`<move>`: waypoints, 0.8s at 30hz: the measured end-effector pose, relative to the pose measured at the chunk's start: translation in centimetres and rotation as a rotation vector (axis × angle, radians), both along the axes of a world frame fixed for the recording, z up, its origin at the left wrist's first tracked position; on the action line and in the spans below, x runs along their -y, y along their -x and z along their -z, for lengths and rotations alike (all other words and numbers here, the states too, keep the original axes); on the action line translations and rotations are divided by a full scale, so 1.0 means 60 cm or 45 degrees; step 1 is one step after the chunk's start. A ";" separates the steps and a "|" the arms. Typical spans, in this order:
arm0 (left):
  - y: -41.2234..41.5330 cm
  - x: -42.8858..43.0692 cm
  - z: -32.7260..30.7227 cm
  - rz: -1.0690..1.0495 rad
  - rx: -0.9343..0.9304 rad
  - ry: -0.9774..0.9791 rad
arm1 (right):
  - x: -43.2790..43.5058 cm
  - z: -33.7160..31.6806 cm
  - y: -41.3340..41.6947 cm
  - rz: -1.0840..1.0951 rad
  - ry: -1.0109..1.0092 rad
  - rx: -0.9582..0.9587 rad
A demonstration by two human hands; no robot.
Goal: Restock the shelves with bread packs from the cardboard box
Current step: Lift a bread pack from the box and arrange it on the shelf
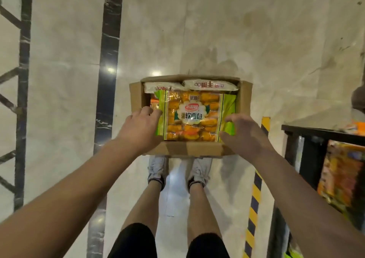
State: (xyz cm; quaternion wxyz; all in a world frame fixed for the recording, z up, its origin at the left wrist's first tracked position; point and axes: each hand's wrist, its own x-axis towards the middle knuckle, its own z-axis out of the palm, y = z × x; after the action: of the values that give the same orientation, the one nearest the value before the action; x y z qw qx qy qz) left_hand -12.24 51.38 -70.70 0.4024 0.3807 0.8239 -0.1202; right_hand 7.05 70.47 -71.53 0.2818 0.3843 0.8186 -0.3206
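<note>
An open cardboard box [245, 103] stands on the floor in front of my feet. A clear bread pack [192, 117] with green side bands and golden rolls lies on top inside it. My left hand [138, 128] grips the pack's left edge with fingers curled over it. My right hand [244, 132] holds the right edge, thumb on the green band. Two white packs [210, 85] lie at the far end of the box, partly under the green one.
A dark shelf unit [308, 137] stands at the right with orange packs [343, 176] on it. A yellow-black striped strip [256, 180] runs along its base. A black metal frame [23, 99] rises at the left. Pale tiled floor surrounds the box.
</note>
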 end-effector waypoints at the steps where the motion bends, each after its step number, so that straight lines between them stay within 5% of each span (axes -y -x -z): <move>1: 0.002 -0.001 0.039 -0.023 0.019 0.009 | -0.004 0.037 -0.001 0.042 0.028 0.042; 8: 0.004 -0.007 0.268 -0.552 0.204 0.055 | -0.032 0.257 -0.011 0.262 0.135 0.161; 15: 0.021 0.003 0.419 -1.390 0.448 0.012 | -0.052 0.395 -0.017 0.747 0.219 0.178; 24: 0.028 0.009 0.468 -1.541 0.795 -0.109 | -0.048 0.443 -0.006 0.997 0.293 0.129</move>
State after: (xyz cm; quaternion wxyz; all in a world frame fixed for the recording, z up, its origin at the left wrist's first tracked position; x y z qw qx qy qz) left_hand -13.90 50.81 -98.76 0.6022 -0.1149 0.7409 0.2742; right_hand 7.41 73.35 -98.11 0.2197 0.6483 0.5542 -0.4736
